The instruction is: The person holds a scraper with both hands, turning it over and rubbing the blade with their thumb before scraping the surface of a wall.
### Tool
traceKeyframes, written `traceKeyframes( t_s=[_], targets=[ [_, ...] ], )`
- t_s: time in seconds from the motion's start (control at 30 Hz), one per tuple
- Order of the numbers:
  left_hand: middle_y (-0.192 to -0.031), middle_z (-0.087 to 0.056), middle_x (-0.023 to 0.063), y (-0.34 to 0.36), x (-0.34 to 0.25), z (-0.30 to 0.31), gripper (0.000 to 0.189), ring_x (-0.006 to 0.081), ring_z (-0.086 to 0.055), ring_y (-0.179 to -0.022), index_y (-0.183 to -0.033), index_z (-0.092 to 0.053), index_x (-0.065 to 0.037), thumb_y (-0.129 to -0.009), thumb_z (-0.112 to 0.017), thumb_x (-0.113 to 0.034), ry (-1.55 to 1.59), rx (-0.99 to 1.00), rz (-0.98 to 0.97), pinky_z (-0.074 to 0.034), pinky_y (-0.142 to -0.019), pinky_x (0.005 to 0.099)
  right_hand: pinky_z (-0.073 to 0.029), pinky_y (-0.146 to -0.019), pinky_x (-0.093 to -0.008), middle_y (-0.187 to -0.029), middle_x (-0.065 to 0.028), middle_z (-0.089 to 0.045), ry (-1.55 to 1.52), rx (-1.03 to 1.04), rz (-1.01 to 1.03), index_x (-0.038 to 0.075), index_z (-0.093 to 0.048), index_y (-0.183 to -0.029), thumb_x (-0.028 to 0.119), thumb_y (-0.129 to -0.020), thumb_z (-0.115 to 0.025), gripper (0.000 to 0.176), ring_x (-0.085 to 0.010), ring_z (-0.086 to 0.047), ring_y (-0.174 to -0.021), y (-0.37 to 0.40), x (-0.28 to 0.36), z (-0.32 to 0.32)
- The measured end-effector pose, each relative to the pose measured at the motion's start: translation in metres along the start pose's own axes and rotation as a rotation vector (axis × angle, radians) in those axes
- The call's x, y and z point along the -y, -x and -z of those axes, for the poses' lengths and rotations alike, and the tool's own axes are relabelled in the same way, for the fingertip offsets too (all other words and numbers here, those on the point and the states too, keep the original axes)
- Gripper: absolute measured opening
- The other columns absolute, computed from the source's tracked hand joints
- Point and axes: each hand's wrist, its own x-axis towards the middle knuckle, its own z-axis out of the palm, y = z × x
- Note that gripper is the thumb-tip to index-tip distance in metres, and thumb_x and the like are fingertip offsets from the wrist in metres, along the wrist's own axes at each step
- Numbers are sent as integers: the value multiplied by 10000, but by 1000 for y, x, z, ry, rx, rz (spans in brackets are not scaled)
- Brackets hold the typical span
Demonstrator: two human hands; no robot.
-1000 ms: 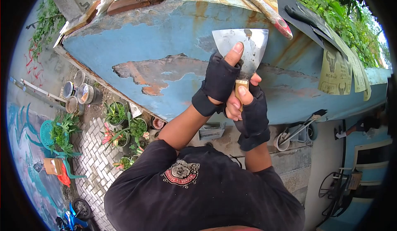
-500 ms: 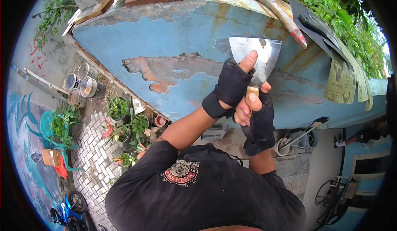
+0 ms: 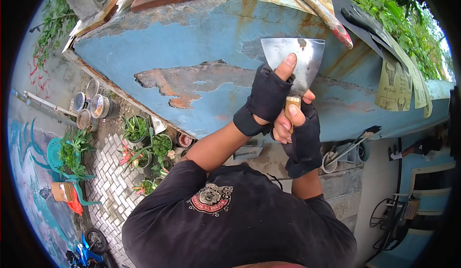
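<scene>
A wide metal scraper point(image 3: 312, 61) with a wooden handle is held upright in front of the blue wall point(image 3: 192, 42), which has patches of peeled paint. My left hand point(image 3: 273, 92), in a black fingerless glove, is closed round the scraper, its thumb lying on the blade. Lower on the tool, my right hand point(image 3: 302, 131), gloved the same way, grips the wooden handle with its thumb along it. The fingers of both hands meet around the handle. Part of the handle is hidden by them.
On the wall top lie a brush point(image 3: 317, 8), a dark glove point(image 3: 357, 20) and sandpaper sheets point(image 3: 396, 85) hanging over the edge. Buckets point(image 3: 101, 105) and potted plants point(image 3: 137, 127) stand below left. Tools lean in a pail point(image 3: 329, 164) at right. Another person point(image 3: 425, 145) is at far right.
Both hands and the scraper have shifted slightly in view, the blade now a little higher and tilted. The camera view has moved slightly. The grip looks the same.
</scene>
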Motion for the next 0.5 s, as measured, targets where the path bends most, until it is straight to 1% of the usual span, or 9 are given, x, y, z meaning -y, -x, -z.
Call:
traceKeyframes(
  t_s=[0.03, 0.07, 0.17, 0.2, 0.3, 0.37, 0.43, 0.5],
  targets=[
    [-731, -673, 131, 1, 0, -1, 452, 202, -671, -612, -1012, -619, 7, -973, -564, -440, 25, -15, 32, -544, -558, 311, -331, -403, -255, -646, -23, -463, -26, 27, -10, 82, -458, -912, 166, -984, -532, 133, -92, -395, -453, 1, 2, 0],
    [-736, -668, 127, -2, 0, 1, 461, 204, -673, -618, -1010, -618, 7, -973, -561, -449, 31, -7, -10, -545, -560, 310, -306, -372, -243, -667, -36, -454, 52, 22, -11, 224, -392, -1152, 212, -986, -515, 207, -89, -369, -420, -4, -1, 2],
    [-740, -670, 126, -3, -7, 4, 452, 205, -675, -619, -1016, -616, 2, -980, -552, -444, -8, 10, -25, -544, -558, 309, -305, -370, -244, -664, -34, -453, 47, 21, 29, 220, -390, -1157, 213, -986, -515, 212, -94, -376, -420, -8, -2, -6],
    [-749, -670, 124, -3, -6, 4, 452, 203, -674, -619, -1026, -612, 4, -981, -550, -441, -2, 9, -22, -542, -557, 308, -324, -389, -259, -646, -23, -461, -10, -32, 23, 79, -453, -948, 173, -986, -528, 126, -92, -389, -445, -7, -2, -9],
    [-756, -670, 126, 0, 5, -1, 462, 203, -674, -620, -1034, -608, 11, -973, -560, -444, 41, -4, 13, -542, -557, 308, -320, -392, -256, -644, -21, -453, -32, 2, 1, 83, -444, -975, 175, -986, -528, 125, -88, -383, -442, 4, 0, 1],
    [-755, -668, 127, -5, 1, 2, 467, 205, -674, -614, -1030, -608, 13, -972, -561, -448, 3, -6, -22, -543, -555, 310, -319, -394, -253, -649, -19, -452, -61, -8, 29, 89, -438, -982, 174, -985, -527, 122, -86, -378, -439, -4, 0, -3],
    [-754, -668, 129, -4, -6, 2, 463, 207, -672, -608, -1032, -608, 13, -976, -559, -444, 3, 8, -41, -543, -550, 309, -312, -367, -251, -656, -42, -453, 18, 31, 1, 202, -407, -1091, 205, -987, -517, 151, -96, -379, -414, -8, 2, -2],
    [-753, -668, 132, -3, -6, 2, 466, 210, -672, -605, -1034, -608, 18, -976, -558, -442, 1, -15, -42, -542, -545, 309, -313, -368, -251, -655, -41, -453, 31, 38, -7, 199, -411, -1104, 204, -987, -514, 156, -94, -377, -412, -9, 2, 1]
  ],
)
